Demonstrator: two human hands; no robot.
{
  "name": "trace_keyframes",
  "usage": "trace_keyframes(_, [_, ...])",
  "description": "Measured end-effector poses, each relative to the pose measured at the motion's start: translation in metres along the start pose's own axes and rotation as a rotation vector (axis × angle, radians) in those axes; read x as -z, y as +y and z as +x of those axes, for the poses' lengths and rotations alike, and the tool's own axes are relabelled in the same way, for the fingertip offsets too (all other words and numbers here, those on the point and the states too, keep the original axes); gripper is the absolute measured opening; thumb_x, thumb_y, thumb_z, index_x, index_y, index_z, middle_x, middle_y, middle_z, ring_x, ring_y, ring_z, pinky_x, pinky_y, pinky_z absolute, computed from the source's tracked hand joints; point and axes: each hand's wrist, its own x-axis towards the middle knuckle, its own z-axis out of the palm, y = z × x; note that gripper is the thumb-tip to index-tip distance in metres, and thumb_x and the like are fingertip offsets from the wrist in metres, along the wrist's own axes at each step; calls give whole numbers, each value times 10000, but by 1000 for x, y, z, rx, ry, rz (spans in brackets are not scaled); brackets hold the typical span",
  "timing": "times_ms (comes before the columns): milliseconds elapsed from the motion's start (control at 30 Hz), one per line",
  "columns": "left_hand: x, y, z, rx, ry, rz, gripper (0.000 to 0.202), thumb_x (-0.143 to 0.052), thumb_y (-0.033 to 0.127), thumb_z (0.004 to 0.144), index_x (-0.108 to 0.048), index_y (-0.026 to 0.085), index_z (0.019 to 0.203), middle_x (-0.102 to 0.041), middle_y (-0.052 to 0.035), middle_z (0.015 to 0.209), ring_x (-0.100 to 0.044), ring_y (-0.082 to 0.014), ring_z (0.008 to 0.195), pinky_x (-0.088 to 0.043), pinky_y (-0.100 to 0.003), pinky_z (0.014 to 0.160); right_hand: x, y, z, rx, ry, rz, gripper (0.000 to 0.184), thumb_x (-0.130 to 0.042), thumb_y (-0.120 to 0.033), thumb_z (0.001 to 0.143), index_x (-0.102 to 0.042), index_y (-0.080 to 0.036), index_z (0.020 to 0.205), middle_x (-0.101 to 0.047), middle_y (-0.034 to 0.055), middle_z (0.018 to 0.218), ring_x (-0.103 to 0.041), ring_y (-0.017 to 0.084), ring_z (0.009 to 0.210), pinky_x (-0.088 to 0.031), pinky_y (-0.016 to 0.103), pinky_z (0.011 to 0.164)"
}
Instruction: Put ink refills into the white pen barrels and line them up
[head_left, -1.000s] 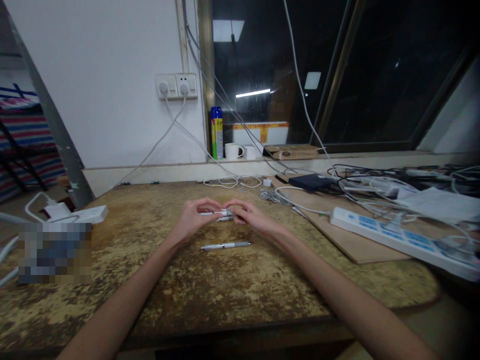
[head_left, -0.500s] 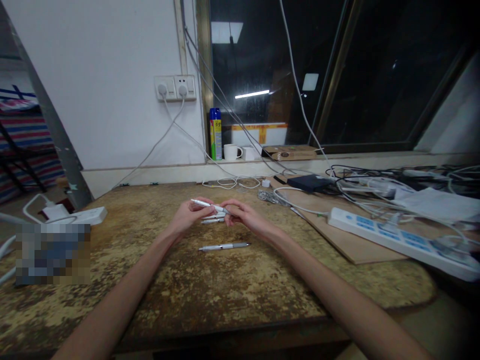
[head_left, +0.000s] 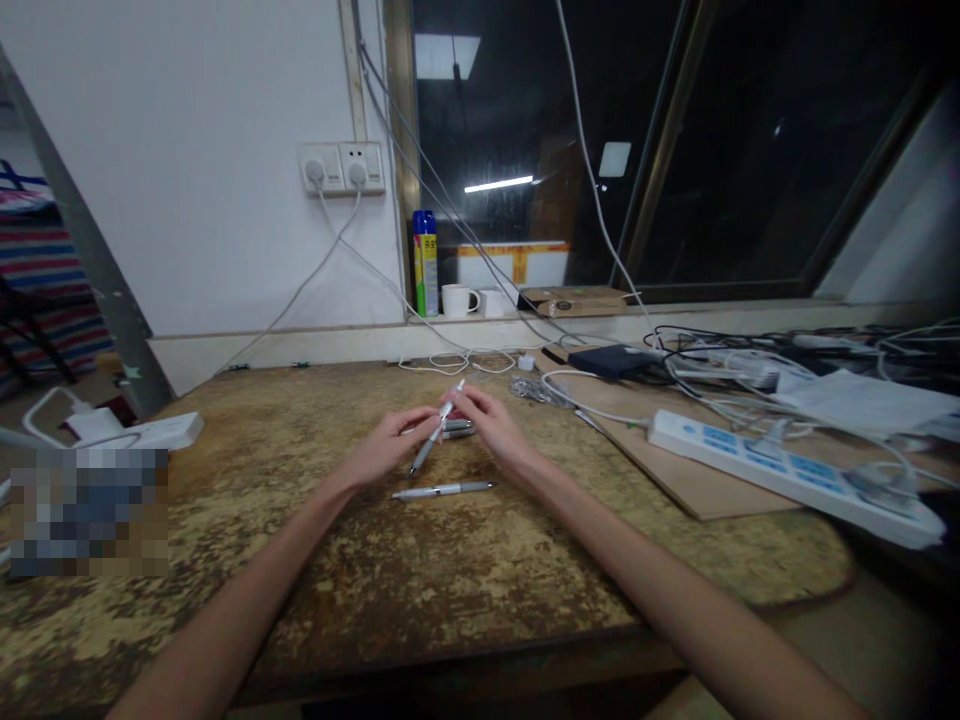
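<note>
Worn table [head_left: 420, 580] | front pen [head_left: 444, 490] | rear pens [head_left: 460, 428] | brown board [head_left: 667, 475] | crumpled plastic [head_left: 536, 391]

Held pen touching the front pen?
Apart. The head view shows a strip of bare tabletop between the tip of the held pen and the front pen.

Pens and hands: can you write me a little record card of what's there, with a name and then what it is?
Held pen: tilted, dark tip low
Left hand: fingers on the held pen
Right hand: fingers on its upper part
Near pen: lying flat on the worn table
Other pens: behind the held pen, partly hidden, count unclear
Right side: white power strip
Windowsill: spray can, white mug
</note>
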Motion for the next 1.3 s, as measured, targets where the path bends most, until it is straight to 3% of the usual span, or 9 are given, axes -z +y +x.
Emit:
trace_keyframes(133, [0, -13, 2, 18, 116, -29, 497, -453, 529, 995, -685, 150, 1216, -672, -60, 978, -577, -180, 815, -476, -252, 664, 8, -5, 4, -89, 168, 366, 170, -704, -378, 861, -671, -214, 889, -669, 13, 874, -622, 163, 851, -494, 293, 846])
trace_keyframes(233, [-1, -21, 4, 47, 139, -63, 502, -428, 526, 1001, -683, 137, 1189, -656, -60, 940, -563, -172, 775, -462, -247, 622, 15, -11, 8, -157, 175, 637, 35, -638, -228, 875, -631, -195, 868, -552, -22, 696, -527, 110, 634, -481, 224, 668])
trace_keyframes(367, [-3, -21, 5, 69, 114, -76, 487, -435, 520, 998, -681, 140, 1175, -658, -57, 916, -560, -166, 753, -453, -250, 623, 19, -18, 8, -235, 131, 834, 217, -493, -308, 960, -562, -187, 794, -382, -41, 589, -370, 106, 511, -398, 205, 515])
trace_keyframes(500, [-4, -18, 4, 72, 115, -83, 485, -439, 518, 996, -682, 132, 1160, -649, -50, 884, -550, -159, 729, -440, -251, 619, 19, -22, 5, -279, 107, 866, 317, -439, -423, 988, -514, -205, 771, -347, -39, 583, -356, 123, 521, -412, 221, 524])
trace_keyframes(800, [4, -22, 4, 44, 160, 43, 467, -424, 496, 1006, -702, 143, 1136, -671, -39, 869, -567, -171, 753, -427, -257, 644, 21, -22, 4, -238, 94, 835, 272, -434, -344, 936, -398, -228, 692, -288, -46, 559, -286, 131, 505, -365, 226, 487])
trace_keyframes(1067, [11, -20, -2, 49, 257, 307, 462, -390, 484, 1010, -724, 177, 1095, -697, -29, 851, -593, -190, 763, -415, -275, 695, 22, -28, 2, -226, 111, 842, 212, -455, -343, 918, -456, -221, 745, -292, -50, 573, -306, 129, 509, -384, 226, 507])
trace_keyframes(1300, [11, -18, -6, 31, 266, 445, 440, -385, 452, 1010, -733, 189, 1067, -727, -31, 855, -598, -196, 720, -397, -285, 690, 23, -32, 2, -205, 155, 828, 241, -475, -416, 930, -496, -227, 781, -320, -42, 597, -333, 133, 518, -401, 243, 520])
